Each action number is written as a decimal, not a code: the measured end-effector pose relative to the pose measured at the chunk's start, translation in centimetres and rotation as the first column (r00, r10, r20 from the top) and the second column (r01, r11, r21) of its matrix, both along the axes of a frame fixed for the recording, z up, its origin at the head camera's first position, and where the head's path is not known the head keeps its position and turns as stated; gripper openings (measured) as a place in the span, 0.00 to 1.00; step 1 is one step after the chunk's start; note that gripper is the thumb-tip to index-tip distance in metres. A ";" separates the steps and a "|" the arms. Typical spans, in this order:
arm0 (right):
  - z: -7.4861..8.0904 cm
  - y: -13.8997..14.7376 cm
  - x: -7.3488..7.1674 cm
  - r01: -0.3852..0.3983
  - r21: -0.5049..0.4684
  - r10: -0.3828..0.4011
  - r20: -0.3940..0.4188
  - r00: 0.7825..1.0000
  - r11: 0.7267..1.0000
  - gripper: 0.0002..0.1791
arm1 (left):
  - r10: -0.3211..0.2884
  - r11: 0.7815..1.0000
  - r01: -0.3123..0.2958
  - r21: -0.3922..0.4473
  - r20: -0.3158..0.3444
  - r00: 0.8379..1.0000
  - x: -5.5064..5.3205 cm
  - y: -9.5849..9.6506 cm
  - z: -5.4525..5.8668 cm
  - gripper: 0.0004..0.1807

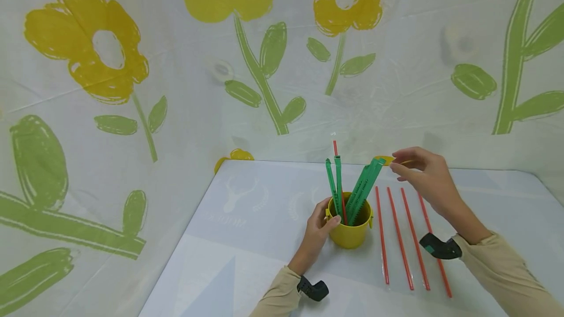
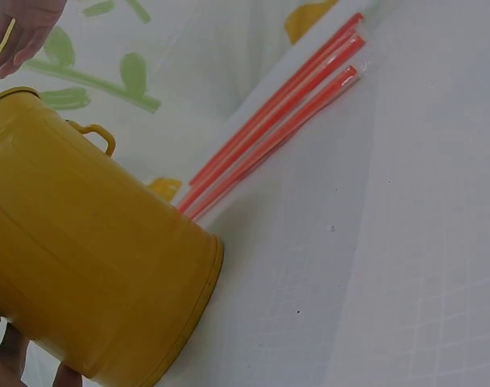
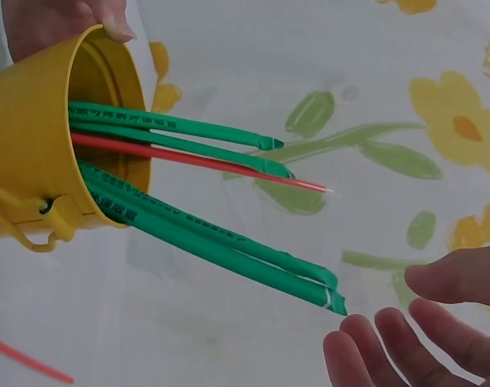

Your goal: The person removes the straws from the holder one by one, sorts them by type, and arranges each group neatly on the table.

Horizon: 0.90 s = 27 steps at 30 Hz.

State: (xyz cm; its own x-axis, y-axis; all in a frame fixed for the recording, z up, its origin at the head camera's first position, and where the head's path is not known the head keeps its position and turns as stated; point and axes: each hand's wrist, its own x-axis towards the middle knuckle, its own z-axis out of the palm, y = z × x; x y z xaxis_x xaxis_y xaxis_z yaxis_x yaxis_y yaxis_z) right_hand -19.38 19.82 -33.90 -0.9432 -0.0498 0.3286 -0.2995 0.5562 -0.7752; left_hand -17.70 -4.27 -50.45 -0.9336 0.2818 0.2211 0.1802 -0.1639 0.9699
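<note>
A small yellow bucket with side handles stands on the table. My left hand grips its left side, thumb over the rim. Inside lean several straws in printed green wrappers and one red straw; their lower ends are hidden. My right hand hovers just right of the green wrappers' top ends, fingers loosely bent and thumb apart, holding nothing. In the right wrist view its fingertips are close to the tip of the nearest green wrapper.
Several red straws in clear wrapping lie roughly side by side on the white table, right of the bucket, partly under the right forearm. Behind the table hangs a pale cloth printed with yellow flowers.
</note>
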 end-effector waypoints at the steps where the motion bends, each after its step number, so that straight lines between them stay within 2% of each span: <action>1: 0.0 -0.2 -0.1 -0.005 -0.003 0.005 -0.001 1.000 1.000 0.19 | -0.002 1.000 0.002 -0.005 0.001 1.000 0.0 0.0 0.0 0.26; 8: -0.1 -1.2 -0.5 -0.045 -0.014 0.045 -0.002 0.999 0.999 0.19 | -0.017 1.000 0.017 -0.013 0.006 1.000 -0.1 -0.1 0.0 0.28; 18: -0.9 -2.6 -1.2 -0.103 -0.075 0.103 -0.013 0.995 0.992 0.16 | 0.010 1.000 -0.010 -0.016 0.004 1.000 0.0 0.0 -0.1 0.25; 27: -1.4 -4.1 -2.0 -0.153 -0.075 0.155 0.023 0.988 0.985 0.18 | 0.013 1.000 -0.013 -0.014 -0.002 1.000 0.0 0.0 -0.2 0.26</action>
State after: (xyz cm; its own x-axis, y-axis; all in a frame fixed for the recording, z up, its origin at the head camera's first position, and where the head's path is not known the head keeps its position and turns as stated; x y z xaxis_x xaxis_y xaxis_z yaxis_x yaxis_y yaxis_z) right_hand -21.42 15.68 -35.27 -0.9352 -0.1724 0.3092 -0.3540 0.4468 -0.8216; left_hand -17.71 -4.26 -50.62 -0.9370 0.2726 0.2186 0.1839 -0.1474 0.9718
